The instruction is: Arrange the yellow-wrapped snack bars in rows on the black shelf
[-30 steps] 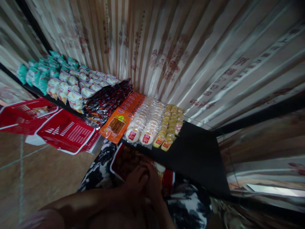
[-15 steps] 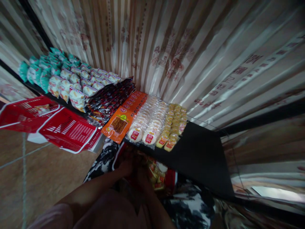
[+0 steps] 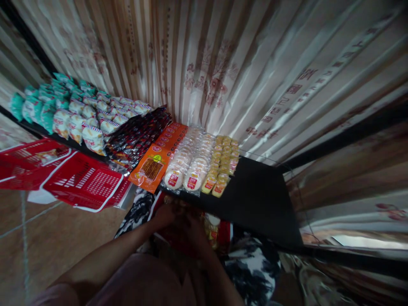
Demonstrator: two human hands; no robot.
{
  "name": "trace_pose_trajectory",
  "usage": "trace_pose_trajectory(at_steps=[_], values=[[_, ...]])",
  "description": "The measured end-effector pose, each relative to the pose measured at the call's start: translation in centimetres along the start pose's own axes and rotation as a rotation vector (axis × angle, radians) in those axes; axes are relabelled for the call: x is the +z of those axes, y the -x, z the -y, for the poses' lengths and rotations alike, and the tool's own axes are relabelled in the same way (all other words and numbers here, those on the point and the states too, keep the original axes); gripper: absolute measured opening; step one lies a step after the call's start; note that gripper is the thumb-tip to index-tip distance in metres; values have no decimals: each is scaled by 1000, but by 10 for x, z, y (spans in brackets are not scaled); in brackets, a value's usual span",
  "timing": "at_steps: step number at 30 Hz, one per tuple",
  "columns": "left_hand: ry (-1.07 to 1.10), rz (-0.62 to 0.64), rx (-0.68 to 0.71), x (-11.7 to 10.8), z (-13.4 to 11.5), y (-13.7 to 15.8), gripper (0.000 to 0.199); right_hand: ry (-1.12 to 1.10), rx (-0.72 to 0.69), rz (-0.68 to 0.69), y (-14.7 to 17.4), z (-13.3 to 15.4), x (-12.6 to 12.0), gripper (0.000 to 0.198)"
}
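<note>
Here, a black shelf board [image 3: 264, 204] is seen running from the upper left of the frame down to the lower right, with packaged snacks set along it. From left to right, green bags [image 3: 33, 108], white bags [image 3: 94, 140], dark shiny packets [image 3: 140, 134], an orange bag [image 3: 151, 168], round white packs [image 3: 193, 182] and small yellow packs [image 3: 218, 187] are placed close together in neat groups. That much appears to be arranged already; past the yellow packs, the board's own black surface is shown. What is left can be judged only in part: gold-wrapped packets [image 3: 211, 233] are seen inside a red basket [image 3: 227, 233] at the lower centre, just below the board's near edge and between patterned trouser legs [image 3: 258, 263]. The rest of its contents is lost in shadow.

Both hands are lowered over the basket. The left forearm is stretched from the lower left corner toward the centre, and the left hand [image 3: 165, 213] is held at the basket's left side. The right forearm is angled up and leftward from the bottom edge, the right hand [image 3: 193, 229] being brought near the left. Whether the fingers are spread, pressed together or pinching anything cannot be told; they are too dark and blurred.
</note>
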State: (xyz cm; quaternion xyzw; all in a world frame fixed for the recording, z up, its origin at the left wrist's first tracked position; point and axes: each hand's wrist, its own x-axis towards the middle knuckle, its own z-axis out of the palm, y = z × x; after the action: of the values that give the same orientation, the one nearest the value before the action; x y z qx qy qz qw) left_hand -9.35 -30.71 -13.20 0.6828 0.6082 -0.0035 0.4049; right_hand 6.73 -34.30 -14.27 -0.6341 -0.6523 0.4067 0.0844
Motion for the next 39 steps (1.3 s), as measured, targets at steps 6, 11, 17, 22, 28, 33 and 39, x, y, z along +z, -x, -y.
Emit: trace_pose_trajectory(at_steps=[6, 11, 17, 22, 28, 33, 39], values=[[216, 11, 112, -32, -26, 7, 32, -140, -40, -17, 21, -7, -40, 41], [312, 52, 166, -40, -52, 16, 32, -298, -54, -100, 31, -22, -60, 40], [533, 95, 332, -40, -76, 16, 27, -616, -16, -141, 44, -24, -87, 44], [526, 26, 351, -34, -97, 7, 26, -753, 52, -153, 53, -23, -105, 52], [274, -143, 443, -35, -126, 6, 32, -603, 17, -316, 58, -28, -118, 49], [148, -214, 524, -38, -158, 8, 38, -415, -76, -559, 62, -38, -132, 39], [71, -216, 553, -32, -184, 0, 39, -535, -134, -523, 59, -49, -139, 41]])
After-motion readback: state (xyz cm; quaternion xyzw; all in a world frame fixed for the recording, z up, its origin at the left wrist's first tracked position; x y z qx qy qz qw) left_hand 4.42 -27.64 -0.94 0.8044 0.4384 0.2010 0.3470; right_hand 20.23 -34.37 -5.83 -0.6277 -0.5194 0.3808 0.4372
